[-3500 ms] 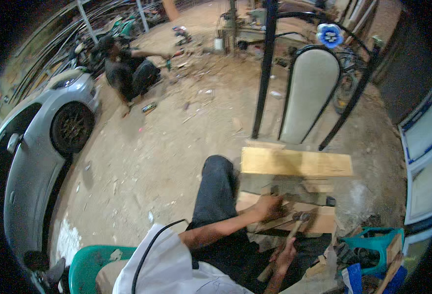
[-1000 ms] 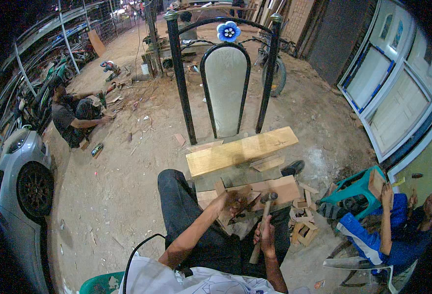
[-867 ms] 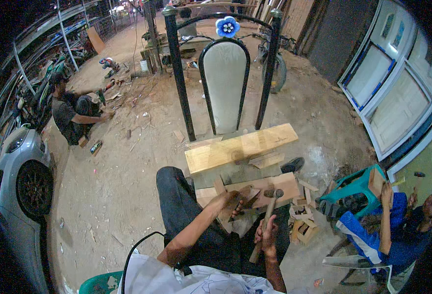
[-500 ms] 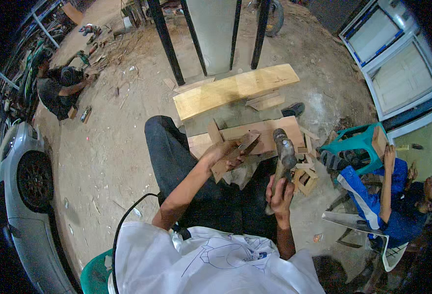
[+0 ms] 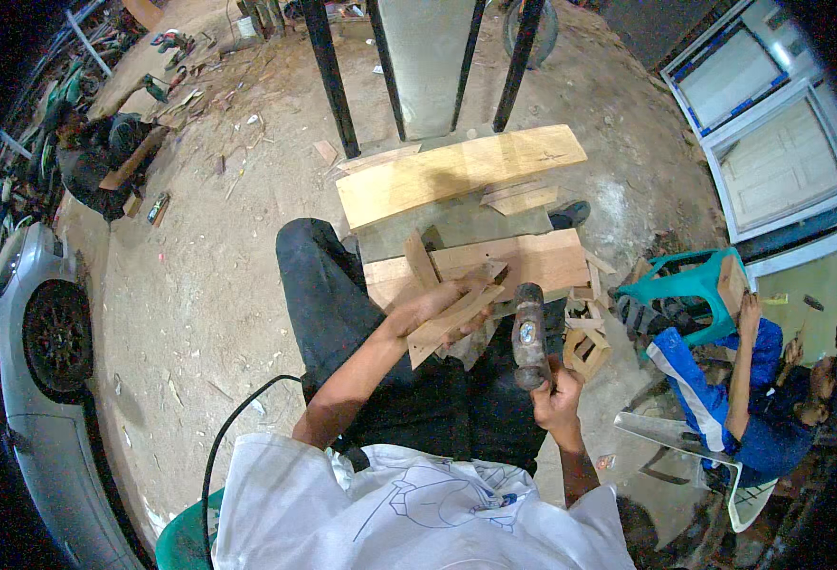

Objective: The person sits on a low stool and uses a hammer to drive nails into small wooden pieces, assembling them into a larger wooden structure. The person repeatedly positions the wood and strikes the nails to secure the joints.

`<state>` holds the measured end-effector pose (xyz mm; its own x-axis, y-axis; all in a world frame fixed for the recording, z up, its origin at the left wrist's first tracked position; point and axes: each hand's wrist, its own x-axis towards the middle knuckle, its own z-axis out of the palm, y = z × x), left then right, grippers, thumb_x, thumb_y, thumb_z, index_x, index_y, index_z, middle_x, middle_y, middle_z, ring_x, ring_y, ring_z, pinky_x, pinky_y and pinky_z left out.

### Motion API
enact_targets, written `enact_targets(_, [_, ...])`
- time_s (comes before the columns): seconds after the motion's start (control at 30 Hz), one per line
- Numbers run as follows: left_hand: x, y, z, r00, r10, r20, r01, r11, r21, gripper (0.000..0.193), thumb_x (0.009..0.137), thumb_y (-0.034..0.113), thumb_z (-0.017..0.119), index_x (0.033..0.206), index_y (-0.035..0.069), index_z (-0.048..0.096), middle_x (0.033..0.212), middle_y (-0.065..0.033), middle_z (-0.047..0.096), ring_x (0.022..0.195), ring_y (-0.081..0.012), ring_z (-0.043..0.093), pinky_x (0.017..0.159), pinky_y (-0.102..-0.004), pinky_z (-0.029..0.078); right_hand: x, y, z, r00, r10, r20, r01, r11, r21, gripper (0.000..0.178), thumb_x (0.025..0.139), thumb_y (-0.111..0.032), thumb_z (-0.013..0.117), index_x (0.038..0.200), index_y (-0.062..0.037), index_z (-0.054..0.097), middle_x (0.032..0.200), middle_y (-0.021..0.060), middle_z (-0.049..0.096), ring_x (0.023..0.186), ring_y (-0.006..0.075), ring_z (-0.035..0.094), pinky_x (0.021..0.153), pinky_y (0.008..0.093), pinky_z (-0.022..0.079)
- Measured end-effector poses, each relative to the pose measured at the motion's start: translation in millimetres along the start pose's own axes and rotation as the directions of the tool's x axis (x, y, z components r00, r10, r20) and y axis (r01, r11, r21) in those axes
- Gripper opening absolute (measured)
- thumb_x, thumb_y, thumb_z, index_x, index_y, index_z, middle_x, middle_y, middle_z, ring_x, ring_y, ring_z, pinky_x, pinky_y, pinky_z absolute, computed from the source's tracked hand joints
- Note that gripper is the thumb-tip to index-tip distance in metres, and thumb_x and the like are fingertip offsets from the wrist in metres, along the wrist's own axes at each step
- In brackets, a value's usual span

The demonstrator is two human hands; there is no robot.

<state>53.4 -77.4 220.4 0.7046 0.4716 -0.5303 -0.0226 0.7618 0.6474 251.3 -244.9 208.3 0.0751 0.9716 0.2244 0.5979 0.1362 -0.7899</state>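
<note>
Two hands busy; left hand fingers clamped on wood strip, near plank; right hand wrapped round hammer; nail probably there, unclear; short square taps, thumb clear.

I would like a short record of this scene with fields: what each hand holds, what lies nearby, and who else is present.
left hand: the left hand grips crossed flat strips of light brown wood
right hand: the right hand holds a hammer with a dark metal head, raised beside the strips
nearby: long pale wooden plank on the ground; small wooden crate; teal plastic stool
others: person in blue jacket at right; a crouching person in dark clothes at upper left
</note>
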Motion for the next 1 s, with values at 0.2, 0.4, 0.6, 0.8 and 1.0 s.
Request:
enact_targets(0.2, [39.7,-15.9,-29.8,0.865,0.380,-0.327,-0.188,0.851,0.491,0.066,0.095,0.060,0.029,0.107,0.001,0.056,0.096,-0.0129,0.062,0.080,-0.0269,0.061,0.071,-0.0368,0.049,0.1,-13.0,13.4,0.912,0.384,0.143,-0.408,0.818,0.407,0.041,0.097,-0.041,0.044,0.079,-0.0049,0.053,0.055,0.0022,0.049,0.042,0.0109,0.044,0.039,0.0255,0.034])
enact_targets(0.4, [53.1,-33.0,-58.8,0.878,0.364,-0.312,-0.111,0.788,0.605,0.059,0.095,0.054,0.032,0.124,0.005,0.051,0.117,-0.0207,0.059,0.108,-0.0331,0.056,0.094,-0.0407,0.040,7.5,-10.8,12.6,0.858,0.496,0.129,-0.492,0.725,0.483,0.051,0.099,-0.051,0.033,0.083,-0.0050,0.048,0.052,0.0015,0.042,0.037,0.0091,0.039,0.035,0.0228,0.032])
enact_targets(0.6, [48.4,-26.3,-49.1,0.914,0.340,-0.220,-0.124,0.751,0.649,0.055,0.095,0.050,0.042,0.123,0.004,0.051,0.118,-0.0183,0.059,0.110,-0.0284,0.055,0.091,-0.0364,0.042,14.2,-14.5,10.7,0.799,0.578,0.166,-0.564,0.623,0.542,0.040,0.098,-0.043,0.043,0.079,-0.0095,0.052,0.055,-0.0013,0.048,0.040,0.0066,0.042,0.035,0.0221,0.033])
enact_targets(0.8, [71.9,-52.4,-78.5,0.904,0.384,-0.186,-0.258,0.839,0.479,0.042,0.094,0.039,0.054,0.113,0.002,0.055,0.107,-0.0118,0.061,0.098,-0.0185,0.055,0.085,-0.0302,0.043,21.0,-12.9,15.5,0.772,0.582,0.257,-0.614,0.576,0.540,0.044,0.097,-0.049,0.043,0.077,-0.0105,0.051,0.054,-0.0026,0.045,0.040,0.0062,0.041,0.035,0.0226,0.032])
enact_targets(1.0, [54.2,-32.6,-53.2,0.843,0.523,-0.126,-0.423,0.789,0.446,0.027,0.091,0.026,0.063,0.104,0.002,0.061,0.090,-0.0028,0.063,0.082,-0.0089,0.053,0.074,-0.0255,0.043,23.0,-9.0,17.5,0.723,0.620,0.304,-0.669,0.518,0.533,0.046,0.096,-0.051,0.043,0.076,-0.0103,0.051,0.053,-0.0030,0.044,0.038,0.0065,0.039,0.034,0.0230,0.032])
